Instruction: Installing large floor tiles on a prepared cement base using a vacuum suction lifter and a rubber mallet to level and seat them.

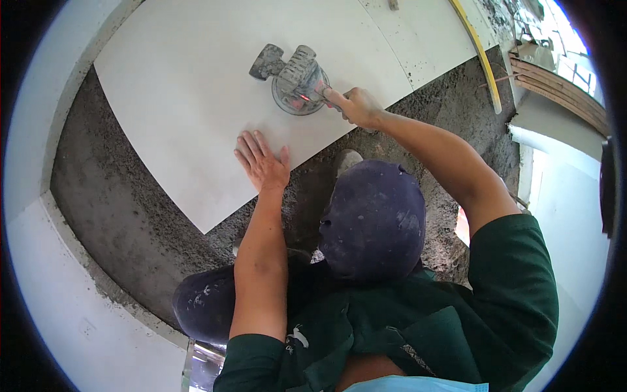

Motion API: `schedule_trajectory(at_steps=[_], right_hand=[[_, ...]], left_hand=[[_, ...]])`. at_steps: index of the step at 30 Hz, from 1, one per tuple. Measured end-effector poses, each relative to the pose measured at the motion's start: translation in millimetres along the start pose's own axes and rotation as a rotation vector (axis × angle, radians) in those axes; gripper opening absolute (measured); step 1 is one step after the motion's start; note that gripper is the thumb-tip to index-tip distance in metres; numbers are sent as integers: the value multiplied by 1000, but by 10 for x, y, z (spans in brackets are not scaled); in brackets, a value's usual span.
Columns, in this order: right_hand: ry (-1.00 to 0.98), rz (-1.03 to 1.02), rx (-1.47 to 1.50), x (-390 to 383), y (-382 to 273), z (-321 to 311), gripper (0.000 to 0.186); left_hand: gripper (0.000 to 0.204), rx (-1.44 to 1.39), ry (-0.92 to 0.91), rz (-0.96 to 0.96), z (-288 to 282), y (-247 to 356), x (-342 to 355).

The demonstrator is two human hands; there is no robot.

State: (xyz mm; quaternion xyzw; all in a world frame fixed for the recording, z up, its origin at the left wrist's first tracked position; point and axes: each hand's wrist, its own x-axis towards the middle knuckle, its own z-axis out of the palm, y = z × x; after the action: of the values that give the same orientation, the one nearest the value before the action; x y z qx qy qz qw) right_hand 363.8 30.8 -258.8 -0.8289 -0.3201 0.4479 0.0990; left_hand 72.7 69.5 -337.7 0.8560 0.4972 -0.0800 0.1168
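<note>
My right hand point(356, 108) grips the handle of a dusty grey power tool point(297, 81), which has a round base and a small red light and rests on a large white tile point(170, 98). My left hand point(264, 163) lies flat on the same tile, fingers apart, below and left of the tool. Dark, rough mortar point(117, 196) shows around the tile's lower and left edges. My dark, stained knee point(369, 215) is bent just below the tile's edge.
A second white tile point(431, 26) adjoins at the upper right, with a long yellow straightedge point(480, 52) across it. Stacked wooden boards point(555, 85) lie at the right. White walls point(85, 287) bound the floor on the left and right.
</note>
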Motion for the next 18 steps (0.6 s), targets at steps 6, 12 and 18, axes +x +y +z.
schedule_trajectory(at_steps=[6, 12, 18], right_hand=[[-35, -11, -17, -45, -65, -20, 95], [-46, -28, -16, -81, -53, -51, 87], [-53, -36, 3, -109, -82, -64, 87]], left_hand=[[89, 6, 32, 11, 38, -16, -10], [88, -33, 135, 50, 72, -2, -17], [87, -24, 153, 64, 60, -20, -12]])
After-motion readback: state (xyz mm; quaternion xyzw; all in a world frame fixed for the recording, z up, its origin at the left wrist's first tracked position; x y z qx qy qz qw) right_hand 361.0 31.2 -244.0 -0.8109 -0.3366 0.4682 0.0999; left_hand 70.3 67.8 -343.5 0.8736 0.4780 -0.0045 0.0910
